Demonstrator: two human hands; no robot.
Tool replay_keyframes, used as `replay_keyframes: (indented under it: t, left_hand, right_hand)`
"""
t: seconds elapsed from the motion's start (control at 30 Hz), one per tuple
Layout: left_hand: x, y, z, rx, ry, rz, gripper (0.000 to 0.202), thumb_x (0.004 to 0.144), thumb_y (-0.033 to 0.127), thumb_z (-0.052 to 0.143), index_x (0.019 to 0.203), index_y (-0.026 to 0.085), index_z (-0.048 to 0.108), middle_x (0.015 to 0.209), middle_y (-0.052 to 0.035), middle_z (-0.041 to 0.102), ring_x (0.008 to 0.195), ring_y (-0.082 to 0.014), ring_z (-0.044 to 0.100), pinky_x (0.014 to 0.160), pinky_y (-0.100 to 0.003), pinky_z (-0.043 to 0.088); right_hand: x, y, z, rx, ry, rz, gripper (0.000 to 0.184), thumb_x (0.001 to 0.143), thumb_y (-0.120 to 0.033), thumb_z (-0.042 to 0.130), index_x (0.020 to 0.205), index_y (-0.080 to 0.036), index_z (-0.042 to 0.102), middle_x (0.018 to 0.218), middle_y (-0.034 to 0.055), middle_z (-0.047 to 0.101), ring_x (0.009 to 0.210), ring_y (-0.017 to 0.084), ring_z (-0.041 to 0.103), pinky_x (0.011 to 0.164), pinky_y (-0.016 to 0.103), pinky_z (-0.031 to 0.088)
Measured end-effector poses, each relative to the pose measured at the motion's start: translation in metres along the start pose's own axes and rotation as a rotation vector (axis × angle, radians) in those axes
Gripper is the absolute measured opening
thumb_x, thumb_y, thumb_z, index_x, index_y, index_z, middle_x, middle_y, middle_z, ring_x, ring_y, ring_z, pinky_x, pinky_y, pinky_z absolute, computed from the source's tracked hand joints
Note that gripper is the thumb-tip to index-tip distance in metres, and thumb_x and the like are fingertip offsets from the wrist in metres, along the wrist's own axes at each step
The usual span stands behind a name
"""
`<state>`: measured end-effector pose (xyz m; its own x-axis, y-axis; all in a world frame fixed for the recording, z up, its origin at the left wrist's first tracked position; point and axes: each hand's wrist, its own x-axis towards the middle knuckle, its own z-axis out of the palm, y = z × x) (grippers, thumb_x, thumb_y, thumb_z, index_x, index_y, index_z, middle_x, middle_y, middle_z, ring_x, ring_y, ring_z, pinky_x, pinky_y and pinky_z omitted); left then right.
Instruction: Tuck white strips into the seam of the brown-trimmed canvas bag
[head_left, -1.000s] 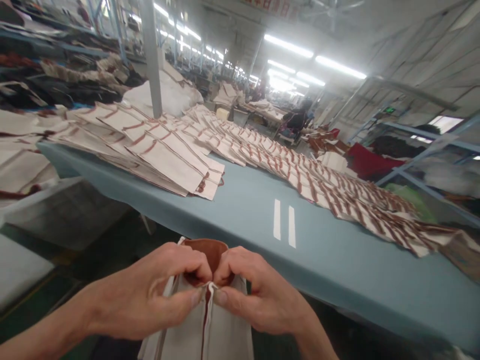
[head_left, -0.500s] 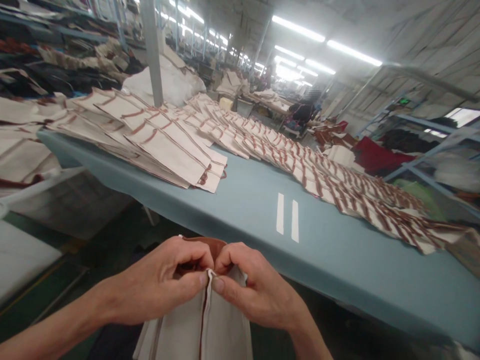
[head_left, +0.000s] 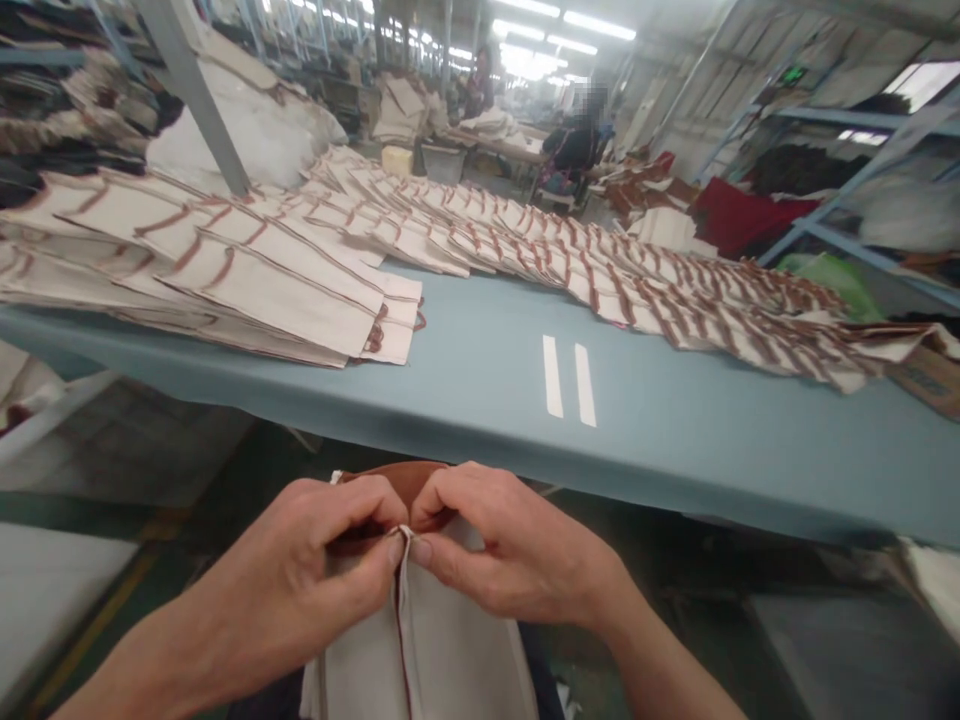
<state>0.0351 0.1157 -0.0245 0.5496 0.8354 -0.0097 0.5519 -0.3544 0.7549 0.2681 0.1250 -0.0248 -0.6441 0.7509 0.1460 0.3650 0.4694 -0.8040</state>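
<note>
My left hand (head_left: 315, 560) pinches the top edge of a cream fabric bag (head_left: 457, 640) just left of its seam. Thumb to thumb with it, my right hand (head_left: 495, 545) pinches the same edge on the right side. A raised seam with a dark brown line runs down from between the thumbs. Behind the fingers, a brown band (head_left: 409, 478) curves along the inside of the bag's mouth. The bag hangs in front of my body, and its lower end is out of view.
Beyond my hands stretches a blue-green table (head_left: 480, 380) bearing two white strips (head_left: 553, 375). Stacked cream pieces with brown edging (head_left: 285, 290) lie at left, and a long overlapping row (head_left: 600, 270) runs along the back. A person (head_left: 574, 150) sits farther off.
My view has levelled and turned slightly, so the table appears higher and less slanted. Both hands keep their pinch at the bag's seam.
</note>
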Motion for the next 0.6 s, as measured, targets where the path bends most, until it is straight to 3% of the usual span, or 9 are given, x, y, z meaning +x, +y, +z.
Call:
replay_keyframes:
  t: [0.17,0.3,0.4,0.6]
  left_hand:
    - [-0.001,-0.005,0.003,0.012,0.046,0.042,0.025,0.094,0.026,0.052,0.073,0.022,0.065,0.062,0.0063,0.058,0.054,-0.0112,0.052,0.052,-0.024,0.037]
    - [-0.003,-0.012,0.005,-0.039,0.072,0.039,0.024,0.092,0.023,0.054,0.070,0.022,0.063,0.060,0.0073,0.054,0.051,-0.0095,0.045,0.049,-0.022,0.033]
    - [-0.005,-0.016,0.005,-0.082,0.074,0.005,0.025,0.094,0.026,0.056,0.072,0.022,0.067,0.061,0.0068,0.058,0.054,-0.0104,0.050,0.051,-0.021,0.037]
    - [-0.013,-0.018,0.000,-0.101,0.052,-0.041,0.026,0.097,0.028,0.058,0.078,0.023,0.074,0.068,0.0057,0.068,0.062,-0.0121,0.060,0.059,-0.020,0.046]
  right_hand:
    - [-0.004,0.002,0.005,-0.153,0.035,-0.072,0.012,0.101,-0.019,0.066,0.090,-0.024,0.064,0.086,0.0015,0.077,0.079,0.019,0.069,0.076,0.030,0.047]
    - [-0.003,0.003,0.012,-0.176,0.187,-0.195,0.010,0.100,-0.017,0.063,0.092,-0.022,0.064,0.087,0.0040,0.079,0.078,0.019,0.071,0.073,0.030,0.049]
    - [-0.002,0.003,0.016,-0.196,0.288,-0.249,0.012,0.099,-0.013,0.060,0.093,-0.022,0.063,0.088,0.0043,0.080,0.077,0.019,0.072,0.073,0.029,0.051]
    - [0.001,0.001,0.026,-0.303,0.312,-0.298,0.017,0.099,-0.012,0.056,0.086,-0.023,0.061,0.078,0.0028,0.077,0.069,0.019,0.069,0.067,0.031,0.050]
